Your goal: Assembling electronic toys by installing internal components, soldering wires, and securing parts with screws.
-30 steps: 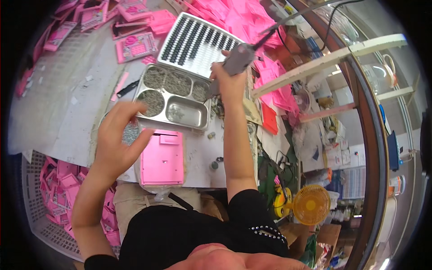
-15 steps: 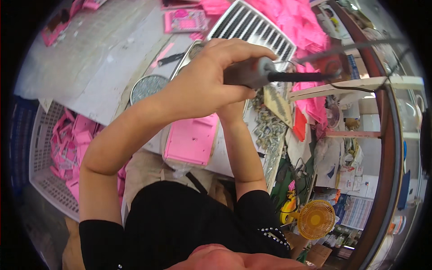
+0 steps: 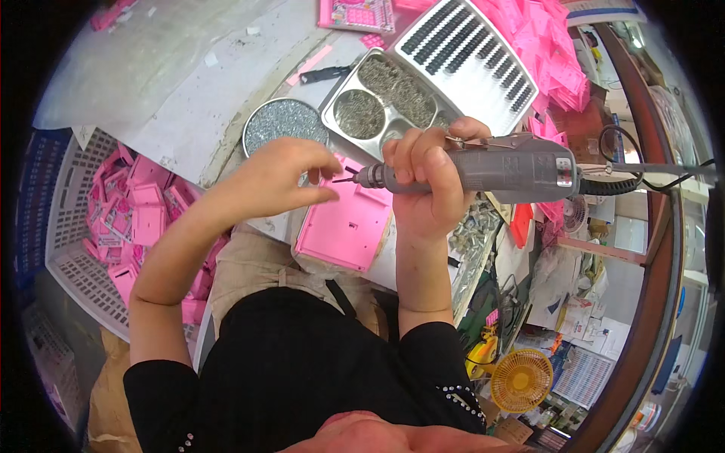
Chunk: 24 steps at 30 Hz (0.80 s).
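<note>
Grey and bulky, the power screwdriver (image 3: 502,167) stretches almost level across the view, its long axis running from 9 o'clock to 3 o'clock. Its thin dark bit (image 3: 346,180) points to 9, and its corded end faces 3. The right hand (image 3: 427,204) keeps a firm grip, fingers and thumb wrapped around the front half of the body.

Below the bit, near the centre of the view, a flat pink case (image 3: 340,234) lies at the near edge of the surface (image 3: 189,128), its long axis leaning from 1 o'clock to 7. Whether the bit touches it, I cannot tell. At the case's 10 o'clock, the left hand (image 3: 279,180) has its grip spread, thumb and fingers apart around the bit's tip.

From the case, a round tin of silvery bits (image 3: 283,121) sits at 11 o'clock, a metal tray (image 3: 349,83) between 12 and 1, and a white tray (image 3: 468,94) with black rows at 1.
</note>
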Each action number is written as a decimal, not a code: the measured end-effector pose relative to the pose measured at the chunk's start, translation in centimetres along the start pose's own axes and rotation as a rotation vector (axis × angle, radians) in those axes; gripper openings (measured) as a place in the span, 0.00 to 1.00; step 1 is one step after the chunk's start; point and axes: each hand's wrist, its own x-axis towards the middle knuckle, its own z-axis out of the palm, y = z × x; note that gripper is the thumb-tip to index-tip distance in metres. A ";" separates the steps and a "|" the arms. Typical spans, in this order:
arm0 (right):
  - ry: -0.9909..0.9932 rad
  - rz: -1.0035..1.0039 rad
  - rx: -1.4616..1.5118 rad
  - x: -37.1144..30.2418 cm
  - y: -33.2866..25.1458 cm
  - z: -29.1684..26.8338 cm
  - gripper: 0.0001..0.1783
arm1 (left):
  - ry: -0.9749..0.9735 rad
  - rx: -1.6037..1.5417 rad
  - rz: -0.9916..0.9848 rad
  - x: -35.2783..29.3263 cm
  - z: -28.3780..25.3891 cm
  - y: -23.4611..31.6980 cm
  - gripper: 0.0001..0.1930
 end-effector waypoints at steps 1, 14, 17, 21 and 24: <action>-0.006 -0.003 -0.035 -0.2 0.4 0.0 0.22 | -0.016 0.015 -0.014 -0.6 0.8 -0.3 0.11; -0.172 0.333 -0.167 -5.6 2.5 0.6 0.16 | 0.184 -0.083 -0.305 -10.1 7.3 0.5 0.13; -0.193 0.390 -0.209 -6.7 2.6 0.8 0.16 | 0.240 -0.069 -0.341 -10.3 8.8 0.8 0.15; -0.264 0.359 -0.300 -7.5 3.0 0.6 0.16 | 0.249 -0.093 -0.351 -10.7 9.6 0.2 0.15; -0.310 0.322 -0.310 -7.7 3.2 0.5 0.16 | 0.235 -0.093 -0.349 -10.7 9.6 0.0 0.15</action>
